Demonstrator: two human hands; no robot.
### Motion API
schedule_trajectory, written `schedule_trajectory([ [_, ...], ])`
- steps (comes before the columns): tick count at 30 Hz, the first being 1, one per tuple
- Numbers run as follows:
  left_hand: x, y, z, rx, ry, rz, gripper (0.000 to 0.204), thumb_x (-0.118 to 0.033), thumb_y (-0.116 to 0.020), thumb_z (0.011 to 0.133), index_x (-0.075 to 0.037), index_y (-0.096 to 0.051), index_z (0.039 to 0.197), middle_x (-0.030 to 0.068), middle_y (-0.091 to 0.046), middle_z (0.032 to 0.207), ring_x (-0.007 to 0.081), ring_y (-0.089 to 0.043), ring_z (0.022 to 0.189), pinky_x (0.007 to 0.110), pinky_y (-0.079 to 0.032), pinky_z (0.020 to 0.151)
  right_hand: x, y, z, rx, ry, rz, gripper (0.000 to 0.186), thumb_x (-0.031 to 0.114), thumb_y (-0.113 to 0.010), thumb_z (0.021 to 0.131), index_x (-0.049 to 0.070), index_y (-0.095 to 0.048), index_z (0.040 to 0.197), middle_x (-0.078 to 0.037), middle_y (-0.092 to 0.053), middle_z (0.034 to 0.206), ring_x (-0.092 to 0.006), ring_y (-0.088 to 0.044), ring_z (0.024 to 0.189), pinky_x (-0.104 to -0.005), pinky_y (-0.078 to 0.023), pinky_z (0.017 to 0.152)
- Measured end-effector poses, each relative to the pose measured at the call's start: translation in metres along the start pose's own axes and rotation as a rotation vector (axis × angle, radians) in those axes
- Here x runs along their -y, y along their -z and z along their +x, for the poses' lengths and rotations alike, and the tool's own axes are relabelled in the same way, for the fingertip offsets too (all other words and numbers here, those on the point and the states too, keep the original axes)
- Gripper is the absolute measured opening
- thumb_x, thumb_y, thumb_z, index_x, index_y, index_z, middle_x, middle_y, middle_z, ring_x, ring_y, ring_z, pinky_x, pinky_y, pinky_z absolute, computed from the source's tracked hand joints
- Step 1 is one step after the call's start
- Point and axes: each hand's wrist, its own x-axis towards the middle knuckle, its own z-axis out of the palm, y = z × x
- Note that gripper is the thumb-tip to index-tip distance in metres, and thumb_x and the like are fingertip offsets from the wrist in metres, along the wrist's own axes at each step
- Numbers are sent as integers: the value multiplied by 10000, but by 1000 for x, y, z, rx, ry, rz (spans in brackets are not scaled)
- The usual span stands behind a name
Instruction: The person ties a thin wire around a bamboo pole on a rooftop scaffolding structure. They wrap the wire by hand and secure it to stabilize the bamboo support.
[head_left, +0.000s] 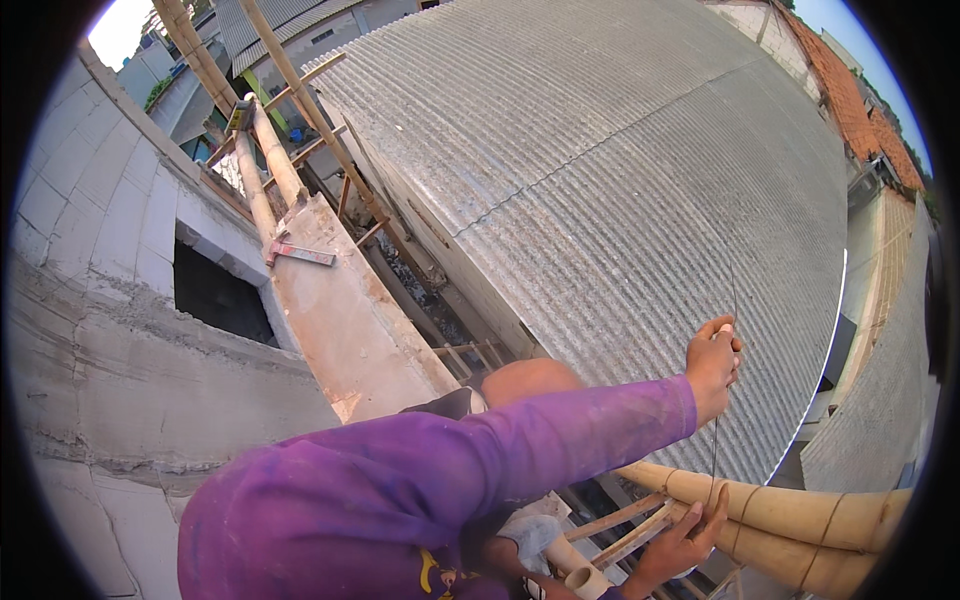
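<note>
Wire (715,450), thin and dark, rising beside lashed bamboo poles (785,508), left hand (712,368) closed around it above, right hand (678,548) below with fingers loosely open, contact with wire unclear, corrugated roof (600,220) beyond.

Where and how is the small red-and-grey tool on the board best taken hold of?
Probably the tool is best gripped midway along its long bar, from above: the bar rests on the board, its upper side uncovered.
</note>
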Motion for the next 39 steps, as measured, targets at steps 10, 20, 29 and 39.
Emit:
schedule_trajectory([
  [10, -8, -9, -17, 247, -179, 114, 228, -255, -527, 1050, -94, -579, 1203, -71, -454, 697, 15, -332, 520, 190, -283, 444, -17, -25, -2, 288, -293, 360, 233, 117, -601, 967, -69, -700, 1068, -18, -531, 700, -101, -489, 616, -268, -399, 578],
  [20, -23, -10, -12, 205, 69, -167, 161, -223, -498, 1059, -99, -566, 1137, -68, -431, 668, 25, -321, 518, 199, -248, 432, -28, 18, -3, 308, -312, 1459, 258, 228, -555, 1039, -24, -578, 1092, 20, -445, 620, -36, -293, 436, -202, -242, 389],
  [29, -23, -13, -15, 265, -243, 73, 168, -214, -545, 1041, -76, -570, 1133, -52, -474, 702, 7, -341, 502, 188, -249, 414, -8, -35, -14, 608, -563, 687, 251, 176, -504, 1048, 5, -654, 1153, 30, -481, 693, -21, -381, 544, -190, -299, 468],
  [39, -14, -9, -5, 79, -240, 105, 194, -233, -527, 1045, -72, -603, 1122, -39, -525, 743, 22, -399, 565, 198, -343, 497, -43, -25, -11, 51, -393, 317, 224, 94, -535, 999, -17, -656, 1152, -32, -571, 811, -98, -529, 739, -266, -408, 628],
])
